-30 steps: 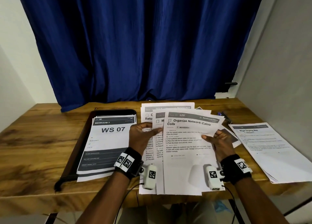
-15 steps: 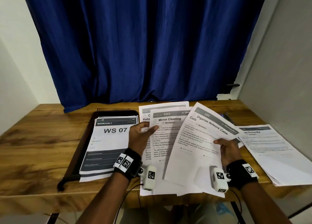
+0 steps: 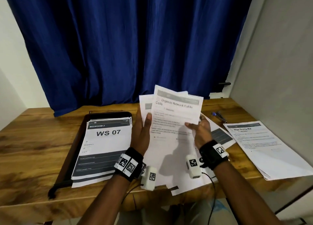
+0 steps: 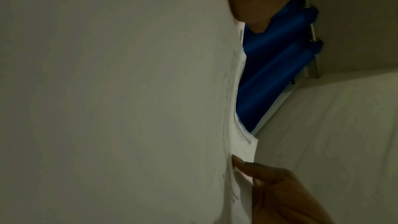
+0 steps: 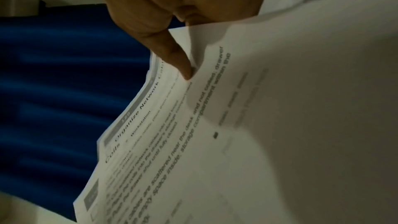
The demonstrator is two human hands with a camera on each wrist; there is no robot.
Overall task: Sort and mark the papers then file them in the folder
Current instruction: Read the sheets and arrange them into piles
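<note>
A deep blue curtain (image 3: 118, 46) hangs behind a wooden table (image 3: 30, 140), with pale walls to either side. Over the table's middle, both hands hold up a small sheaf of printed papers (image 3: 172, 140), tilted so the print faces the person. The top sheet, headed "Organize Network Cable Coils" (image 3: 176, 104), sits in front of at least one other sheet whose corner shows behind it on the left.

The left hand (image 3: 143, 133) grips the sheaf's left edge, thumb laid on the front, the other fingers hidden behind the paper. The right hand (image 3: 200, 131) pinches the right edge, thumb on the printed face; the right wrist view shows that thumb (image 5: 178, 60) pressing the top sheet. Both wrists wear black bands with square coded tags and a small white camera.

Just left of the left hand lies a black folder (image 3: 108, 113), open flat, carrying a stack whose top sheet reads "BEDROOM 3" and "WS 07" (image 3: 108, 133). Right of the right hand a second stack lies on the table, topped by a page headed "Wipe Drying Mat" (image 3: 264, 146). Beyond the right hand, toward the wall, lie pens (image 3: 218, 115). More loose sheets lie under the hands, one with a dark panel (image 3: 220, 134) showing past the right wrist.
</note>
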